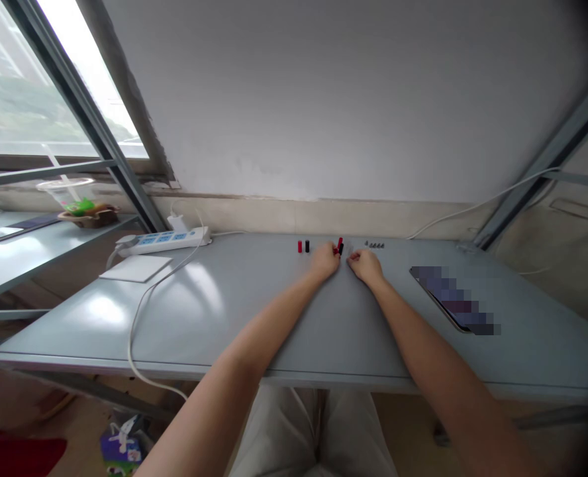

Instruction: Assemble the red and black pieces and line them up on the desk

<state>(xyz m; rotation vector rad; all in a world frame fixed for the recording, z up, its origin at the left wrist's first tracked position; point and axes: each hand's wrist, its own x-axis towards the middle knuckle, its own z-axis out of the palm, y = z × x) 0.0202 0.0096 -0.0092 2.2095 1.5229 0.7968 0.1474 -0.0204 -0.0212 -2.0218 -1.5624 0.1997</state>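
Observation:
My left hand rests on the grey tabletop, fingers closed on a small red and black part. To its left, a short red cylinder and a black cylinder stand side by side. Close by, my right hand has its thumb and fingers pinched together. A blurred, see-through piece shows at those fingertips; whether they grip it is unclear. Just beyond that hand, several tiny dark metal pieces sit in a row, too small to name.
A phone lies on the desk at the right. Toward the left are a power strip, a flat white square and a white cable hanging over the front edge. A wall closes the back.

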